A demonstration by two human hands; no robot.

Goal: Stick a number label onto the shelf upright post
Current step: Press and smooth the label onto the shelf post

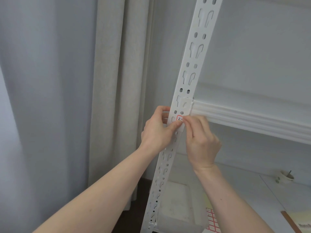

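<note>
a: status check, nearest items first. what lies at the bottom of the view?

b: at 5 o'clock, a label sheet [212,221] with red-bordered blanks rests on the lower shelf board [252,195], beside a translucent plastic container [178,207]. further back at 4 o'clock sits a small roll [284,178]; its kind cannot be determined.

a: which step is in hand?

b: judged as the application step. the number label [179,118], red-bordered with handwritten digits, lies against the front face of the upright post [188,78], slightly below and right of frame centre, just below the joint where the shelf beam [252,118] meets the post.

a: state of the hands?

b: left hand [157,132]: fingers curled around the post's left edge, thumb laid across the face at the label's lower edge. right hand [200,140]: fingers bent, fingertips pinching or pressing the label's right side. motion blur prevents telling which.

a: what does the next move call for?

b: likely firm pressure across the whole label, keeping it square and flat between the slots. the label is not yet confirmed fully adhered.

a: farthest items?

b: a curtain [109,81] at 9 o'clock and the wall behind.
</note>
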